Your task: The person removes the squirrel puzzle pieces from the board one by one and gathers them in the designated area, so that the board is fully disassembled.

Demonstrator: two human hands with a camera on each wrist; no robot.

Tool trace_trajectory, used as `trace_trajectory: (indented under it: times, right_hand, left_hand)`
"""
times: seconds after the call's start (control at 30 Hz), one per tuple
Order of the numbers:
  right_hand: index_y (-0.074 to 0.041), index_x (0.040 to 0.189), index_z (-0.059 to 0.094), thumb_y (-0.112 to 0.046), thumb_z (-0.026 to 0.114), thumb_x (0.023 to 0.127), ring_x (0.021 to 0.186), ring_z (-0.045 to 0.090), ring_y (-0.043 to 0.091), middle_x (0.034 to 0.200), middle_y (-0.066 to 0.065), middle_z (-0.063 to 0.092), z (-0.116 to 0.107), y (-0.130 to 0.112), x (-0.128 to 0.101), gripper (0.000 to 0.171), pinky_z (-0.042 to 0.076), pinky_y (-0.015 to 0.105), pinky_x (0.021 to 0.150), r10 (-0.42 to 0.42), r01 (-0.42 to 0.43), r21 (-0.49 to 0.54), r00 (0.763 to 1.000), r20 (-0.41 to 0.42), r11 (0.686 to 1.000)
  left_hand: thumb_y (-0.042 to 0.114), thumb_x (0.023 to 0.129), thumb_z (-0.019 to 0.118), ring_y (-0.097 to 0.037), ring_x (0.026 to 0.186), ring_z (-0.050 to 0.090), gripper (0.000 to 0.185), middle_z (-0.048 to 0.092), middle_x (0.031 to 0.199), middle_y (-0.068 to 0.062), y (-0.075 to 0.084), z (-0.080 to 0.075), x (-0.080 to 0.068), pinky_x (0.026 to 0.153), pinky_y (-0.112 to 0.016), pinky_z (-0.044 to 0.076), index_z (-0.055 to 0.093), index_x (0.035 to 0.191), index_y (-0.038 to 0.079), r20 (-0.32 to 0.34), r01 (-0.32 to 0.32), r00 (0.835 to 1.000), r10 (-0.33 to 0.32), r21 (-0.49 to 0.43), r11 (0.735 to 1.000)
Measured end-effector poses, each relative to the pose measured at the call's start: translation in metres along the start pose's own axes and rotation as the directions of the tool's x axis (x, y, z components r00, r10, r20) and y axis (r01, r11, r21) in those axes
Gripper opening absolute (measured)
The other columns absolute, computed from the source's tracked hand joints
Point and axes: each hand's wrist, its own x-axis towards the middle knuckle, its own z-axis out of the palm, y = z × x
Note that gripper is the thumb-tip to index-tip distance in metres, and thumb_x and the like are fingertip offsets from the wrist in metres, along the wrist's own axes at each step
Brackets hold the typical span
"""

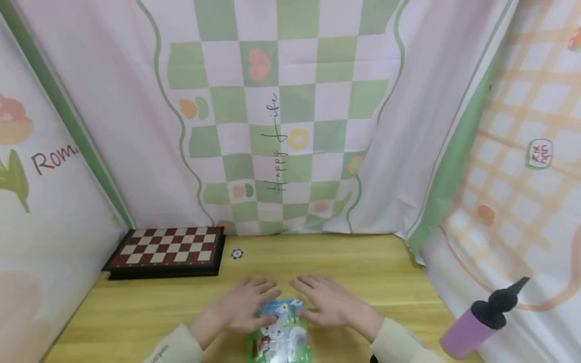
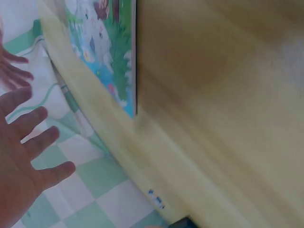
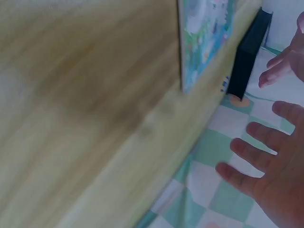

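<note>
A flat jigsaw puzzle board (image 1: pixel 279 338) with a bright cartoon picture of animals, grass and blue sky lies near the front of the wooden table. My left hand (image 1: pixel 247 305) is over its upper left edge, fingers spread, thumb overlapping the picture in the head view. On the other side, my right hand (image 1: pixel 329 302) mirrors it, fingers stretched and thumb pointing in at the upper right edge. Both wrist views show straight, parted fingers with nothing held, the left hand (image 2: pixel 23 156) and the right hand (image 3: pixel 270 156) raised off the tabletop.
A folded chess box (image 1: pixel 168 249) with a red and cream checkered top lies at the back left. Beside it is a small round black-and-white token (image 1: pixel 237 253). A purple bottle with a black nozzle (image 1: pixel 474 327) stands at right. Printed curtains (image 1: pixel 295 101) enclose the table.
</note>
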Motion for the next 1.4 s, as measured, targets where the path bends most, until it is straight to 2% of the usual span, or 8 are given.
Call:
trace_trajectory:
  times: [0.17,0.37,0.5,0.63,0.83,1.1,1.4]
  right_hand:
    - [-0.012,0.143,0.045,-0.056,0.053,0.092,0.125,0.057,0.027,0.138,0.008,0.058,0.021,-0.002,0.004,0.067,0.048,0.047,0.106,-0.007,0.007,-0.064,1.000,-0.007,0.998]
    - [-0.008,0.135,0.052,-0.052,0.065,0.084,0.120,0.057,0.026,0.132,0.011,0.059,0.032,-0.009,0.009,0.068,0.051,0.044,0.103,0.041,-0.040,-0.038,0.999,0.012,0.998]
    - [-0.009,0.134,0.054,-0.053,0.068,0.080,0.113,0.056,0.020,0.125,0.006,0.060,0.043,-0.010,0.011,0.071,0.052,0.039,0.099,0.060,-0.059,-0.018,0.997,0.044,0.998]
    - [-0.010,0.133,0.054,-0.054,0.069,0.079,0.108,0.054,0.017,0.121,0.005,0.059,0.053,-0.008,0.012,0.071,0.052,0.035,0.095,0.062,-0.062,0.007,0.996,0.063,0.998]
    - [-0.008,0.124,0.059,-0.050,0.073,0.076,0.097,0.053,0.014,0.110,0.003,0.058,0.053,-0.009,0.016,0.065,0.052,0.032,0.086,0.087,-0.089,0.034,0.995,0.052,0.995]
    - [-0.008,0.119,0.059,-0.044,0.080,0.071,0.095,0.055,0.014,0.107,0.002,0.058,0.050,-0.009,0.025,0.064,0.055,0.033,0.088,0.149,-0.161,0.124,0.984,0.102,0.979]
    - [-0.010,0.112,0.056,-0.037,0.086,0.063,0.089,0.054,0.008,0.101,-0.003,0.052,0.050,-0.005,0.036,0.064,0.056,0.029,0.086,0.173,-0.212,0.267,0.971,0.162,0.940]
  left_hand:
    - [0.062,0.092,0.043,-0.030,0.137,0.047,0.064,0.046,0.151,-0.005,0.006,0.017,0.003,0.109,-0.059,0.042,0.046,0.143,0.023,0.065,-0.002,0.998,0.003,-0.019,1.000]
    - [0.061,0.088,0.053,-0.024,0.124,0.056,0.053,0.055,0.141,-0.002,0.011,0.027,0.000,0.098,-0.051,0.052,0.054,0.133,0.034,0.062,-0.085,0.994,0.085,0.012,0.996]
    - [0.060,0.089,0.052,-0.023,0.120,0.056,0.048,0.056,0.138,0.000,0.013,0.033,-0.004,0.088,-0.049,0.055,0.052,0.134,0.041,0.081,-0.118,0.989,0.121,-0.041,0.992]
    - [0.061,0.091,0.048,-0.024,0.122,0.053,0.050,0.052,0.141,0.001,0.012,0.041,-0.004,0.086,-0.051,0.055,0.044,0.139,0.046,0.133,-0.104,0.984,0.117,-0.099,0.990]
    - [0.069,0.089,0.043,-0.027,0.126,0.047,0.054,0.044,0.146,-0.003,0.014,0.044,0.000,0.093,-0.057,0.051,0.034,0.140,0.055,0.170,-0.072,0.982,0.081,-0.059,0.996]
    - [0.072,0.087,0.044,-0.027,0.128,0.043,0.052,0.041,0.146,-0.001,0.017,0.041,0.005,0.099,-0.061,0.046,0.039,0.137,0.056,0.237,-0.042,0.970,0.060,-0.082,0.996]
    - [0.071,0.087,0.046,-0.029,0.129,0.042,0.053,0.040,0.146,-0.002,0.018,0.039,0.003,0.099,-0.063,0.045,0.040,0.137,0.055,0.244,-0.033,0.968,0.055,-0.091,0.995]
